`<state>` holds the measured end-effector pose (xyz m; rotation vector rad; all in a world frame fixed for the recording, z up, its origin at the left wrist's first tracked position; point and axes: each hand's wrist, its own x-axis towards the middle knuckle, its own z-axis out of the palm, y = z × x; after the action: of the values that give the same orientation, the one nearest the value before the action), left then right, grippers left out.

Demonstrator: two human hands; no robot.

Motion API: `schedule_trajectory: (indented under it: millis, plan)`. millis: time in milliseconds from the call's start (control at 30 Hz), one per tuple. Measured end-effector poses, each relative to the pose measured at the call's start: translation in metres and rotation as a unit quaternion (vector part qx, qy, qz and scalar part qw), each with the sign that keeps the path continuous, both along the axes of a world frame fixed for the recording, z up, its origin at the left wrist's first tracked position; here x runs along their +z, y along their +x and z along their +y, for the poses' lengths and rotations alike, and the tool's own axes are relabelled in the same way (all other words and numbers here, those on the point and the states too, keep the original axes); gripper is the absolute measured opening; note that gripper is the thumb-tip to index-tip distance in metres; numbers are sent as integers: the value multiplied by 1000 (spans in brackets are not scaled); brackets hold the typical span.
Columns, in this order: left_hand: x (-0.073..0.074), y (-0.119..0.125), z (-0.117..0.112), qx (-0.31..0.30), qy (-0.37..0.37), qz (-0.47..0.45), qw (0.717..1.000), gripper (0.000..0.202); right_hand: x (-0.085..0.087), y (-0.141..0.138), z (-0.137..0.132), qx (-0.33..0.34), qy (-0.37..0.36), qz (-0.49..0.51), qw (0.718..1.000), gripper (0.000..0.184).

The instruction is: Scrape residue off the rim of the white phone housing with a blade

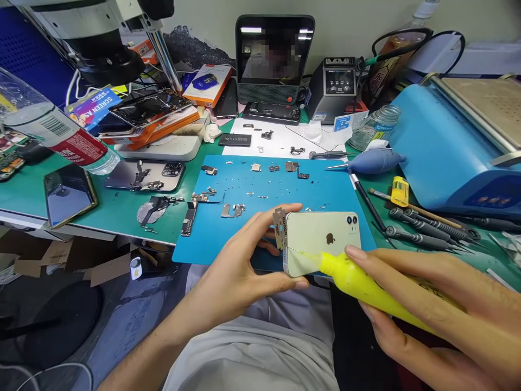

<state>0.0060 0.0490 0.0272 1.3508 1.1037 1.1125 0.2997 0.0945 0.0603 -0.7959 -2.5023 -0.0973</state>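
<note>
Well, a pale, glossy twin-lens phone (319, 233).

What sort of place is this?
Likely a mobile repair workshop: small parts on a blue mat, screwdrivers on the right, and a phone in the left hand.

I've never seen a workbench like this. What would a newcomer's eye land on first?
Probably the bright yellow bottle in the right hand, its thin tip at the left end of the pale phone held in the left hand. Beyond them, small parts lie scattered across a blue mat. On the right side of the bench sits a bulky blue machine.
</note>
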Motion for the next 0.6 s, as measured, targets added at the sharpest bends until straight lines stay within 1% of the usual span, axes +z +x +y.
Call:
schedule_trajectory:
  millis: [333,600]
  plan:
    - [0,-1,-4,3,7,14,1000,92,-1,1,-3,2,-9,-7,1000,70]
    - [1,-1,-4,4,16,19,1000,90,-3,5,-4,5,-9,-1,1000,68]
